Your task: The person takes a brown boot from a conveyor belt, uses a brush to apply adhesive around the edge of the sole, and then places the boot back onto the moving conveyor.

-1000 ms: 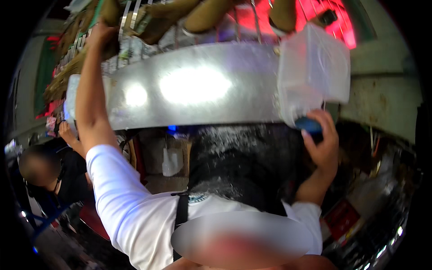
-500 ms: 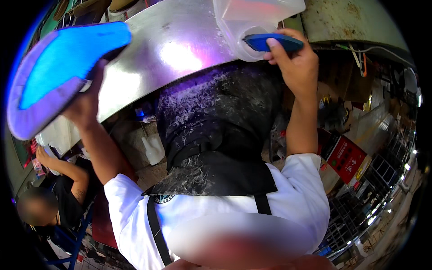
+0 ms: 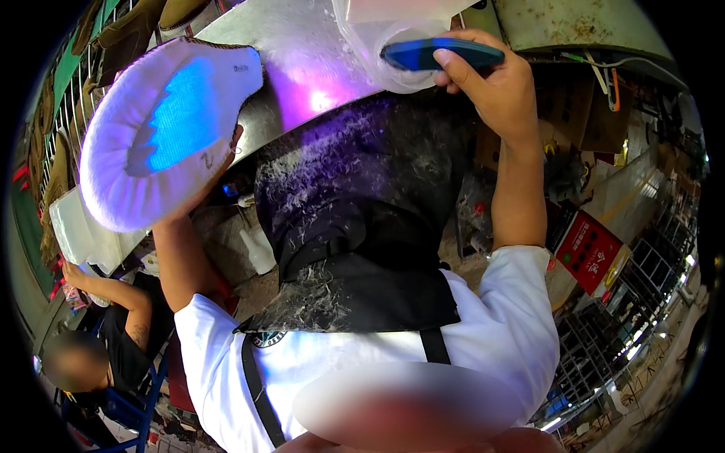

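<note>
I log, at nine o'clock, a seated person (image 3: 113, 332) in black, low and well apart. At ten o'clock, my left hand (image 3: 215, 170) grips a white shoe (image 3: 162, 132), sole up, blue patch showing. At six o'clock, a black apron (image 3: 355, 257) flecked with pale shavings. At one o'clock, my right hand (image 3: 487, 72) pinches a blue flat tool (image 3: 442, 54) against a clear plastic container (image 3: 393, 34).

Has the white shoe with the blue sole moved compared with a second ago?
Yes. The white shoe with the blue sole, held in the left hand, has come into view and now lies across the left end of the shiny metal panel.
</note>
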### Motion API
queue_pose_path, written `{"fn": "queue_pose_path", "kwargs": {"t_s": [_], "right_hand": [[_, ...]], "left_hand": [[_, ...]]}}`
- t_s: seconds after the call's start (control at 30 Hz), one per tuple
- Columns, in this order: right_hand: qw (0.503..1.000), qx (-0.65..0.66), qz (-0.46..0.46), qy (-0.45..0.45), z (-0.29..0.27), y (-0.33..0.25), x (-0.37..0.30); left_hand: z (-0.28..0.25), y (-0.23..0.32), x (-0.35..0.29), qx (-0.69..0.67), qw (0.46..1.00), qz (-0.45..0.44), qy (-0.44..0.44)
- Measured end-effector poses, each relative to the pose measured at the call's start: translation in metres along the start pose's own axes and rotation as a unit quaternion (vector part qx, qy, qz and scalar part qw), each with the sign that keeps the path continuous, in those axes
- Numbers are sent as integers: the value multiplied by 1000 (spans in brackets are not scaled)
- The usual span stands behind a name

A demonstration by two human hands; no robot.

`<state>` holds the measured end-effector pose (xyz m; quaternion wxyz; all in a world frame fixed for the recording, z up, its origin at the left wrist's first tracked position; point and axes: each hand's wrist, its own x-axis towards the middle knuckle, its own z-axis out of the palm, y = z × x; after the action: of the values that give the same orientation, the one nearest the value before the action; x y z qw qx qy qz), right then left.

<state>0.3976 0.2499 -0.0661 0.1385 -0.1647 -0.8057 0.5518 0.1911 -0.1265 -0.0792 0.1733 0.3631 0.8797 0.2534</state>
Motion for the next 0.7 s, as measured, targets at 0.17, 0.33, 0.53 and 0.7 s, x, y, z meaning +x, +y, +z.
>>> {"fn": "queue_pose_path", "kwargs": {"t_s": [0.17,0.33,0.53,0.7], "right_hand": [[991,-76,-60,-87,-11,6,6],[974,156,159,-29,-16,5,-4],[931,289,129,183,6,26,-40],[789,566,237,-17,96,6,-76]], "left_hand": [[12,-10,5,130,985,64,97],[24,14,5,14,967,154,201],[54,2,-13,-20,907,285,309],[66,-17,-44,27,914,314,256]]}}
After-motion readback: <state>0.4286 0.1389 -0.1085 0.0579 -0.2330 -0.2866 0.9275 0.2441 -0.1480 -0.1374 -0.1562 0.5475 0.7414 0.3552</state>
